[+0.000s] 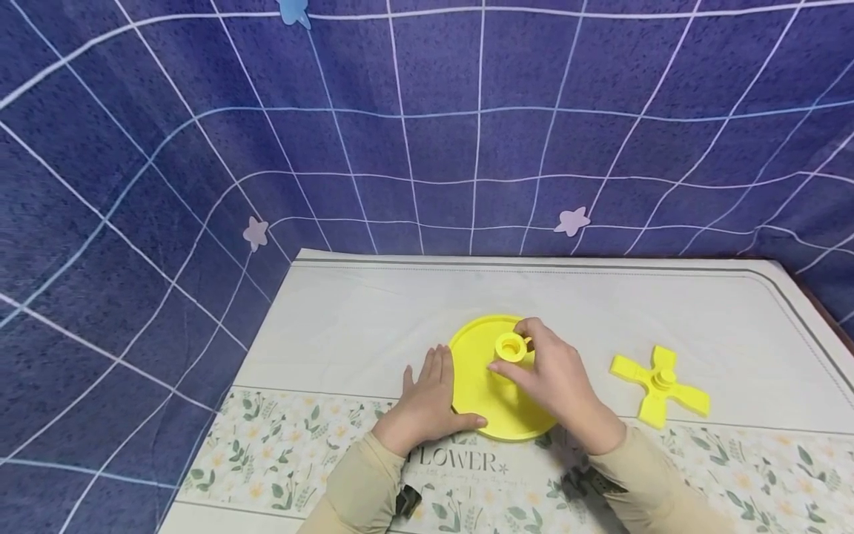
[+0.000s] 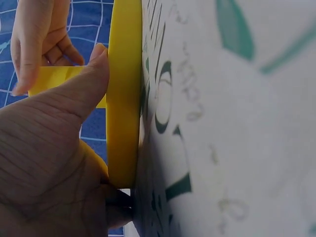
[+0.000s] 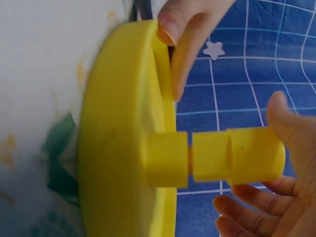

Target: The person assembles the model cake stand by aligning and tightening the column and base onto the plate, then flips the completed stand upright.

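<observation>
Yellow cylinder (image 1: 511, 348) is pinched in my right hand (image 1: 559, 374), over the tray (image 1: 475, 371). My left hand (image 1: 429, 400), spread, touches tray's rim.

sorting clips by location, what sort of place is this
Probably a staged tabletop workspace: a blue grid-patterned curtain hangs behind a floral tablecloth, with a round yellow tray on it.

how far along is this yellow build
Looks done: the tray lies flat, a post standing at its centre. In hand: the right hand holds a cylinder in line with the post, a thin gap showing; the left hand touches the tray. Probably left: adding the four-armed piece, lying apart.
</observation>
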A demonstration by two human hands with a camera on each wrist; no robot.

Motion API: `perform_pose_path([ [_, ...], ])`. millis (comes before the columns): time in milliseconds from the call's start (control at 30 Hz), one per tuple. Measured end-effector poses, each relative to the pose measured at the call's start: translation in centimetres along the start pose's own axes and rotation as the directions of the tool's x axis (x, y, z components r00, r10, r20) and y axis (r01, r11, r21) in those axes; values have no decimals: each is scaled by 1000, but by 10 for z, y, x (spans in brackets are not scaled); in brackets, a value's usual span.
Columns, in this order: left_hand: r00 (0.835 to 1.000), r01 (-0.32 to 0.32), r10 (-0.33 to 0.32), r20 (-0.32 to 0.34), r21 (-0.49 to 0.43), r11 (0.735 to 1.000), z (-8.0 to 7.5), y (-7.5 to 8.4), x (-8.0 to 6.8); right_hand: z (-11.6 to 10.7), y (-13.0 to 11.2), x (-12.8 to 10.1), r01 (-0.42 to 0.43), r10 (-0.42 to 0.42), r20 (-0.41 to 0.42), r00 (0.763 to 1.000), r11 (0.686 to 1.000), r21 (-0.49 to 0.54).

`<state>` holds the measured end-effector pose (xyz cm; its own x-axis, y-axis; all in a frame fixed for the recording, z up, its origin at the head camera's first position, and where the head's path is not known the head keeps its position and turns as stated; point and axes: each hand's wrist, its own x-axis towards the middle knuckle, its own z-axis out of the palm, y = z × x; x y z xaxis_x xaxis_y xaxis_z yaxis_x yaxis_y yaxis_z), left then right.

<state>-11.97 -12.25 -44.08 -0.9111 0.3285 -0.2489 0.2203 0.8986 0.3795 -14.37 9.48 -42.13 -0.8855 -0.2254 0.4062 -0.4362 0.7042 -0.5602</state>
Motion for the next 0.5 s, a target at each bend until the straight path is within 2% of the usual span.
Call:
perform_pose_path([
  [67,1000,-1,1,0,-4,1000,0,0,0,-5,1,1,8,-9,28,1000,999,31],
  [167,1000,-1,1,3,-5,1000,0,0,0,-15,4,3,52,-64,90,994,990,132],
  [300,1000,2,-2,9,-2,1000,0,0,0,-24,7,4,115,-171,202,964,959,261],
  [400,1000,2,-2,10,1,1000,0,-1,0,-25,8,5,150,-218,250,943,952,265],
  [500,1000,1,-1,9,1,1000,0,-1,0,-23,8,6,161,-221,253,942,958,236],
])
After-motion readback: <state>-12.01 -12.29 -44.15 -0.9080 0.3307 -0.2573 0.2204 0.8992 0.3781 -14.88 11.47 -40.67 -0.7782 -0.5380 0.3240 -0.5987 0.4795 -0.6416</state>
